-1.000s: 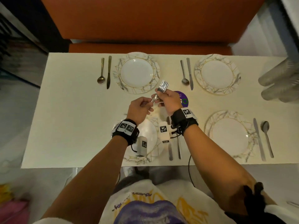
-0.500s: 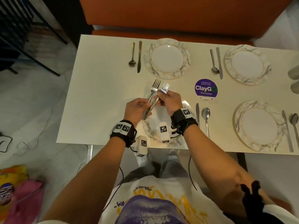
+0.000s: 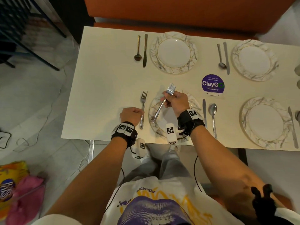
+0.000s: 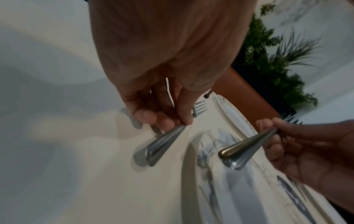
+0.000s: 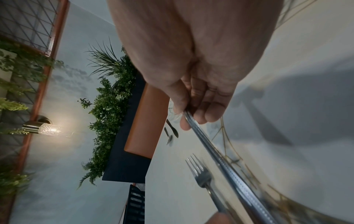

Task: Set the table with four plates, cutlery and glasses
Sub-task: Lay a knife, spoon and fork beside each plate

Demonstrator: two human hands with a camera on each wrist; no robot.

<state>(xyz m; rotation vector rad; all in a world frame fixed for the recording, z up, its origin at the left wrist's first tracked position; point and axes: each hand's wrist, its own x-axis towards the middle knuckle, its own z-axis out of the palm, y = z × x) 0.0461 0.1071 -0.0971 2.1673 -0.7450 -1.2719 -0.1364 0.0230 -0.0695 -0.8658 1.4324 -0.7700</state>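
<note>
My left hand (image 3: 132,115) pinches the handle of a single fork (image 3: 143,106) that lies on the table just left of the near-left plate (image 3: 154,125); the left wrist view shows my fingers (image 4: 168,119) on that fork (image 4: 164,142). Above the same plate my right hand (image 3: 174,101) grips a bundle of forks (image 3: 162,103), tines pointing away, and their handles (image 5: 229,174) run toward the right wrist camera. Three other marbled plates (image 3: 173,52) (image 3: 254,60) (image 3: 269,122) sit on the table, each with a knife and spoon beside it.
A purple ClayGo sticker (image 3: 213,84) sits mid-table. A knife (image 3: 204,111) and spoon (image 3: 213,117) lie right of the near-left plate. Glasses (image 3: 297,69) show at the far right edge. An orange bench (image 3: 162,12) runs behind the table (image 3: 105,78).
My left hand took one fork out of the bundle, carried it left and down, and laid it on the table beside the plate. My right hand stayed over the plate with the other forks.
</note>
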